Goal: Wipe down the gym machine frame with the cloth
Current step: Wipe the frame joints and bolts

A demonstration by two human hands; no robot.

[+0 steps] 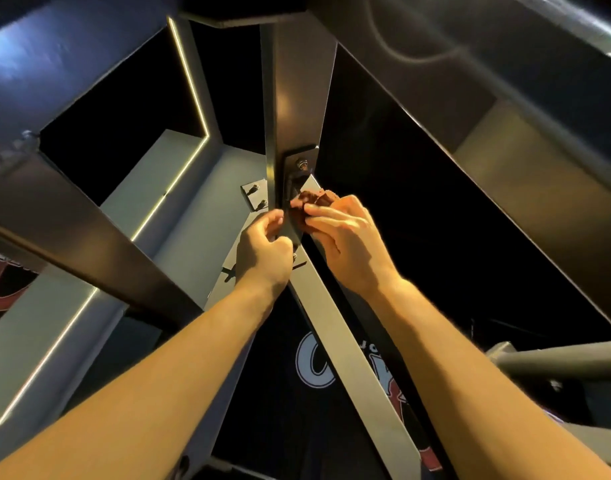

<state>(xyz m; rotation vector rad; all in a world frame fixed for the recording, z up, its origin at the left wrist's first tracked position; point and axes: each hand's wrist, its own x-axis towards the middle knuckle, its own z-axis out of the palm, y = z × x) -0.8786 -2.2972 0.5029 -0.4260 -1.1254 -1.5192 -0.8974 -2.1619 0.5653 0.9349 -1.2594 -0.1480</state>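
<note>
A dark reddish-brown cloth [312, 199] is bunched small and pressed against the gym machine frame [89, 230], at the joint in the middle of the view where an upright post [297, 98] meets a pale diagonal brace [342, 334]. The right hand [345, 244] holds the cloth, fingers curled over it and fingertips pushing it onto the right edge of a dark bracket plate [292, 223] fastened to the post. A bolt [301, 164] sits near the top of that plate, just above the cloth.

The left hand [262, 251] is on the other side of the same plate, close to the right hand but not touching it. Its fingers are curled, with forefinger and thumb at the plate's left edge; it is not clear whether they pinch the plate or merely rest against it. Both bare forearms reach up from the bottom corners of the view.

Just left of the post, a small plate [254, 197] carries two more bolts. A thick dark beam of the frame slants across the left side, and another runs overhead on the right. A thin white light strip [190, 98] traces an angular line on the grey surface behind. Lower down, between the forearms, a white and red logo [314, 362] shows on a black surface. A grey bar [556, 358] juts in from the right edge.
</note>
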